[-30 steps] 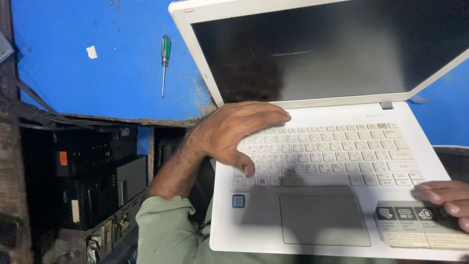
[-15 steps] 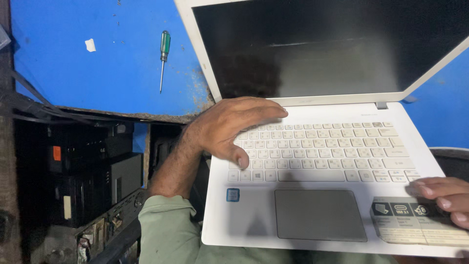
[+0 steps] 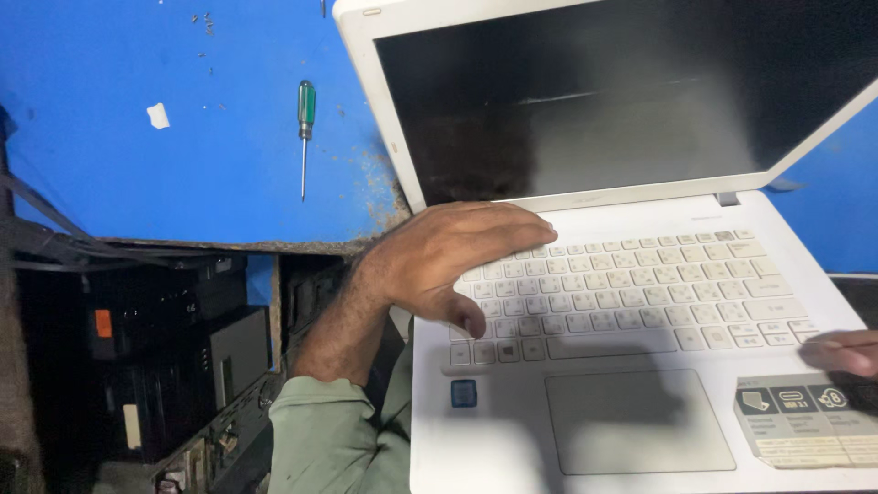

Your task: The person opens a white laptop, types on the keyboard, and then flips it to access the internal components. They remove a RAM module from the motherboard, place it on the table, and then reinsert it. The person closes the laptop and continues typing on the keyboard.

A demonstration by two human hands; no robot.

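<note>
White laptop [image 3: 640,366], lid open, is overhanging the blue bench [image 3: 183,137] at frame centre-right. Left hand [image 3: 457,261] is lying flat, fingers together, on its keys. Right hand [image 3: 846,352] is touching the right edge; fingers unclear. Risk: unsupported laptop tipping, slipping off.

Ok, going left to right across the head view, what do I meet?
White scrap on the blue tabletop → green-handled screwdriver → left hand resting on the keyboard's left side → white laptop's touchpad → grey stickers → right hand at the laptop's right edge.
</note>
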